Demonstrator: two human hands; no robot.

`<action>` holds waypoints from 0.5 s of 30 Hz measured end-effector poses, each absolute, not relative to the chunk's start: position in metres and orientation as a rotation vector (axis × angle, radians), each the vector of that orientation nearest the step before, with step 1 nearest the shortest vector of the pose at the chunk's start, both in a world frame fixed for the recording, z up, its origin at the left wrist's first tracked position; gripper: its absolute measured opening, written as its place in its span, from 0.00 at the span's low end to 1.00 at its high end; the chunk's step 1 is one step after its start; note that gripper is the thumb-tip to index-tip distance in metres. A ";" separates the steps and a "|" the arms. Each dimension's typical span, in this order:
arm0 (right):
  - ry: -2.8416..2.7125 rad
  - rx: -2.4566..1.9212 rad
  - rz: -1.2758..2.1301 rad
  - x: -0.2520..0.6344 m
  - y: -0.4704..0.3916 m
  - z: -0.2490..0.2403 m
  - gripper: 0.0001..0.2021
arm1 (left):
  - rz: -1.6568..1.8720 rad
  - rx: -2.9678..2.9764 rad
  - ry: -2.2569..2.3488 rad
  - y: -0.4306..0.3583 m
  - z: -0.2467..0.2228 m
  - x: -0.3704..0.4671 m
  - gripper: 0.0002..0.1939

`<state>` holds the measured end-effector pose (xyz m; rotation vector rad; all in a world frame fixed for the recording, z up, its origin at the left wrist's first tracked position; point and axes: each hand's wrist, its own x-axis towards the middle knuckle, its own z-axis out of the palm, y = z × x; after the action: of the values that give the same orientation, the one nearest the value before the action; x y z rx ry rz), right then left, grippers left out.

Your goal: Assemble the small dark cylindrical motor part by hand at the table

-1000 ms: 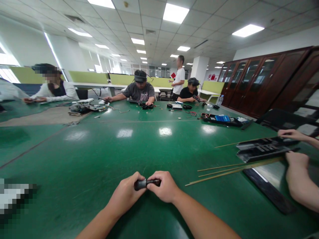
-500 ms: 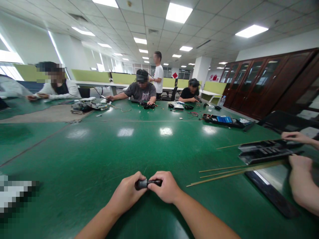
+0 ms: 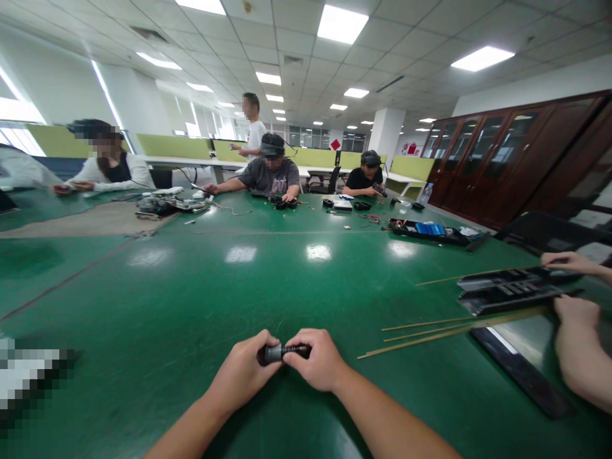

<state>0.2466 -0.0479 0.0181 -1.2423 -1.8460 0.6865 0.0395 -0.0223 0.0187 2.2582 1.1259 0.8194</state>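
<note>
Above the front of the green table, my two hands meet fingertip to fingertip. Closed round a short grey and black cylindrical piece is my left hand, which hides its far end. My right hand pinches a thinner dark ridged stem between thumb and fingers. The stem lines up end to end with the cylinder; whether they are one piece I cannot tell.
At right, a co-worker's hands hold a black channel-shaped part near several thin brass-coloured rods and a dark flat bar. A black tray of parts lies farther back. Several people sit across the table.
The standing person in a white shirt has moved left behind the seated co-worker. My hands and the piece between them show no visible change.
</note>
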 end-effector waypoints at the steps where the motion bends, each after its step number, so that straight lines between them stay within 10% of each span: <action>1: -1.847 -1.237 0.681 0.247 -0.048 0.018 0.06 | 0.818 2.256 1.127 -0.022 0.019 0.040 0.08; 15: -1.839 -1.225 0.622 0.247 -0.049 0.017 0.05 | 0.824 2.257 1.121 -0.022 0.014 0.040 0.09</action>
<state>0.2469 -0.0491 0.0166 -1.2245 -1.8386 0.6219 0.0399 -0.0219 0.0140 2.2566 1.1211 0.8236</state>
